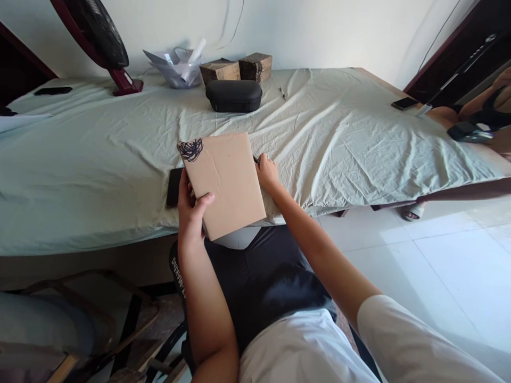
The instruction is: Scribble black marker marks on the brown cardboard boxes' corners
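Plainly, dark clothing [259, 266] below the scribbled box [229, 183] reads "MAKING".

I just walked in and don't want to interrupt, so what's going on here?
A person's left hand grips a brown cardboard box by its left side, thumb on the face. One far corner bears a dark scribble. The right hand, by the box's right edge, holds a dark pen-like object, mostly hidden. On the cloth beyond sits a black case.

Hands [192, 211] hold box [228, 183]; black pen [256, 159]
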`<state>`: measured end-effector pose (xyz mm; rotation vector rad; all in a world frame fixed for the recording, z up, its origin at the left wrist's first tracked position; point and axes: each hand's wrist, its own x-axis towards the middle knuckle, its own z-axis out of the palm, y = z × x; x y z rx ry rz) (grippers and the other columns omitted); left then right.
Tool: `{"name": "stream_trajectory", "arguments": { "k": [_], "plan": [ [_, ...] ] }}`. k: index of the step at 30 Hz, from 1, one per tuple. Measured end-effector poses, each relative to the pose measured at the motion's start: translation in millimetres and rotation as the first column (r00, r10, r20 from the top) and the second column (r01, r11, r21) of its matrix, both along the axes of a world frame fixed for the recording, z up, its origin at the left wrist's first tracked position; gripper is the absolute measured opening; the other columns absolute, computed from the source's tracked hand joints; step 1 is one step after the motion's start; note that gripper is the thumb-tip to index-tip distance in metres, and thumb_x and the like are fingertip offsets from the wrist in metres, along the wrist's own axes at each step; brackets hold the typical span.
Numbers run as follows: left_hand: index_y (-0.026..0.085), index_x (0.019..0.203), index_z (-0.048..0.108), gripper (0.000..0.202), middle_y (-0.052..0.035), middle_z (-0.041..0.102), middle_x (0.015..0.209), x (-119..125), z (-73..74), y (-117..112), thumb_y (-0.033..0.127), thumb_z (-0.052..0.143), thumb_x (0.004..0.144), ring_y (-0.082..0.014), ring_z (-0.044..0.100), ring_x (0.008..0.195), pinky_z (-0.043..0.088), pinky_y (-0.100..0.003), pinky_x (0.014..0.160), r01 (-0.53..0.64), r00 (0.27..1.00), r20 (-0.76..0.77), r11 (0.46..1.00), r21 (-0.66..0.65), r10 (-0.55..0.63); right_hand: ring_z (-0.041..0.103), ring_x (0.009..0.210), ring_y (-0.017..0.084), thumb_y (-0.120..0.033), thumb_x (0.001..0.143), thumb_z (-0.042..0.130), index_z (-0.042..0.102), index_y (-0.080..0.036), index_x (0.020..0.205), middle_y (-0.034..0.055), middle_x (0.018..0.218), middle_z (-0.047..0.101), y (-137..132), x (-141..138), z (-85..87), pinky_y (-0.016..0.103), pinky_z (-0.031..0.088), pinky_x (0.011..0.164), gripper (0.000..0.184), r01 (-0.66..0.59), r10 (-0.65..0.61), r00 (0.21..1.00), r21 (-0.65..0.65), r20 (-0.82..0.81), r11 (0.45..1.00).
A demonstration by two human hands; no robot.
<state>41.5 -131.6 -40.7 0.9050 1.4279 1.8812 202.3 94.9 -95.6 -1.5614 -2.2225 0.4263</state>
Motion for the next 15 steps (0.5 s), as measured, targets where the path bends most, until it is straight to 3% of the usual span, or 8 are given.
{"name": "stream_trajectory", "arguments": {
  "k": [4, 7, 11, 15],
  "plan": [
    [0.032, 0.158, 0.058, 0.093, -0.008, 0.069, 0.15, 2.7, 4.0, 0.5, 0.038, 0.087, 0.07, -0.0344, 0.066, 0.134, 0.058, -0.048, 0.11, 0.033, 0.999, 0.021, 0.999, 0.034, -0.034, 0.071, 0.102, 0.035, -0.031, 0.11, 0.035, 0.052, -0.022, 0.128, 0.0159, 0.119, 0.08, -3.7, 2.1, 1.0, 0.041, 0.046, 0.086, 0.027, -0.019, 0.018, 0.998, -0.007, -0.066, 1.0],
    [0.029, 0.153, 0.062, 0.09, -0.0081, 0.071, 0.144, 3.6, 6.7, 0.3, 0.039, 0.088, 0.067, -0.0341, 0.067, 0.131, 0.058, -0.048, 0.109, 0.036, 0.998, 0.049, 0.999, 0.04, -0.038, 0.072, 0.104, 0.035, -0.035, 0.113, 0.034, 0.054, -0.023, 0.13, 0.0169, 0.122, 0.08, -7.2, 3.7, 1.4, 0.04, 0.045, 0.082, 0.029, -0.014, 0.017, 0.991, 0.019, -0.135, 1.0],
    [0.029, 0.155, 0.061, 0.091, -0.0084, 0.07, 0.146, 4.2, 7.9, -0.5, 0.039, 0.088, 0.069, -0.0341, 0.066, 0.134, 0.055, -0.047, 0.112, 0.048, 0.997, 0.055, 0.998, 0.046, -0.051, 0.072, 0.102, 0.033, -0.042, 0.117, 0.03, 0.058, -0.026, 0.134, 0.0124, 0.116, 0.081, -9.7, 5.0, 2.0, 0.038, 0.046, 0.082, 0.037, -0.037, 0.053, 0.974, 0.073, -0.219, 0.997],
    [0.029, 0.159, 0.058, 0.09, -0.0092, 0.068, 0.151, 4.6, 7.4, -2.2, 0.036, 0.088, 0.074, -0.0341, 0.062, 0.14, 0.052, -0.047, 0.118, 0.067, 0.996, 0.063, 0.996, 0.051, -0.07, 0.068, 0.115, 0.033, -0.031, 0.114, 0.033, 0.063, -0.021, 0.127, 0.017, 0.128, 0.077, -8.9, 3.3, 1.3, 0.04, 0.048, 0.092, 0.034, 0.021, 0.012, 0.979, 0.159, -0.206, 0.987]
  ]
}}
